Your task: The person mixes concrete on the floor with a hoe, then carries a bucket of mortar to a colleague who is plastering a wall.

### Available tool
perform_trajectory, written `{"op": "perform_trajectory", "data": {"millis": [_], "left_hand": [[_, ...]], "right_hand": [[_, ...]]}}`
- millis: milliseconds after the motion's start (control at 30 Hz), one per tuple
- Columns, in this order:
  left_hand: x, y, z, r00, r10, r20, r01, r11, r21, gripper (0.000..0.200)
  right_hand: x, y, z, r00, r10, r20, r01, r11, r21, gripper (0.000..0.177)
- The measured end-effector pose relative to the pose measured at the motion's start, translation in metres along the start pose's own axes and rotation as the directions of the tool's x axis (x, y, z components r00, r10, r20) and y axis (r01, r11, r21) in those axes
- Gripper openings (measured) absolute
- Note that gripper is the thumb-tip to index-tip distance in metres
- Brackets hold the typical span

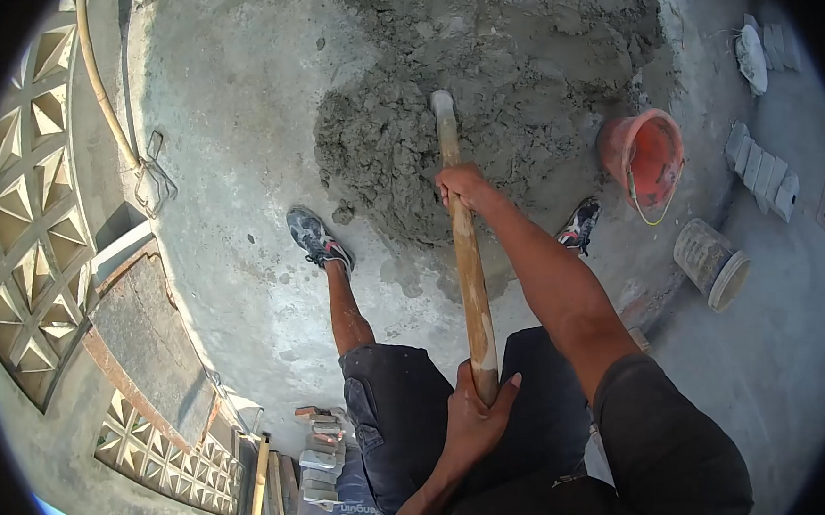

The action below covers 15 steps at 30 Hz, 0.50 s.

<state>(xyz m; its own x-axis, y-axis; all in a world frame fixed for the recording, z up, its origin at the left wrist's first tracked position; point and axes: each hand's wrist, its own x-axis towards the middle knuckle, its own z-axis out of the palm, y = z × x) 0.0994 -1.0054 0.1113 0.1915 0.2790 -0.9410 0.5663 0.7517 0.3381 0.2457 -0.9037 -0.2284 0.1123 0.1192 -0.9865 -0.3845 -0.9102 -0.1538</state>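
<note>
A hoe with a long wooden handle (472, 282) stretches away from my body, its pale metal head (442, 103) resting in a heap of wet grey mortar (378, 156). The blade itself is hidden in the mix. Partway down the handle, my right hand (463, 185) is wrapped around the wood. My left hand (477, 416) grips the handle's near end, close to my thighs, with the thumb along the side. The mortar is lumpy at the near left and smoother farther back.
An orange bucket (618, 150) tilts at the mortar's right edge, with a dirty white pail (710, 263) lying nearby. Grey blocks (761, 170) lie farther right. At left are a patterned block wall (31, 205), a bamboo pole (105, 97) and a worn board (153, 335). My shoes (317, 237) straddle the handle.
</note>
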Motion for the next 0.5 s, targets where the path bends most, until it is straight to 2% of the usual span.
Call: {"op": "perform_trajectory", "data": {"millis": [33,133,167,300,400,467,500], "left_hand": [[-0.009,0.011,-0.002,0.999,0.042,-0.028,-0.041,0.998,0.037,0.067],[-0.036,0.061,0.006,0.993,-0.076,0.086,0.077,0.997,-0.007,0.088],[-0.044,0.07,0.014,0.985,-0.035,0.167,0.033,0.999,0.012,0.098],[-0.079,0.091,0.056,0.901,0.156,0.404,-0.228,0.964,0.137,0.092],[-0.116,0.122,0.092,0.858,0.397,0.327,-0.439,0.896,0.066,0.073],[-0.135,0.117,0.114,0.759,0.29,0.583,-0.45,0.881,0.147,0.084],[-0.143,0.115,0.128,0.712,0.406,0.572,-0.569,0.812,0.132,0.085]], "right_hand": [[-0.008,0.004,-0.003,1.0,0.014,0.024,-0.015,0.999,0.031,0.01],[-0.022,0.005,-0.027,0.986,0.036,0.164,-0.056,0.992,0.115,0.009],[-0.031,0.004,-0.039,0.975,0.037,0.218,-0.069,0.987,0.143,0.01],[-0.083,-0.014,-0.095,0.938,0.052,0.344,-0.132,0.968,0.212,0.016],[-0.122,-0.019,-0.154,0.928,0.041,0.371,-0.183,0.917,0.355,0.014],[-0.149,-0.017,-0.201,0.931,0.035,0.362,-0.215,0.857,0.469,0.015],[-0.162,-0.016,-0.229,0.934,0.019,0.358,-0.217,0.824,0.524,0.014]]}}
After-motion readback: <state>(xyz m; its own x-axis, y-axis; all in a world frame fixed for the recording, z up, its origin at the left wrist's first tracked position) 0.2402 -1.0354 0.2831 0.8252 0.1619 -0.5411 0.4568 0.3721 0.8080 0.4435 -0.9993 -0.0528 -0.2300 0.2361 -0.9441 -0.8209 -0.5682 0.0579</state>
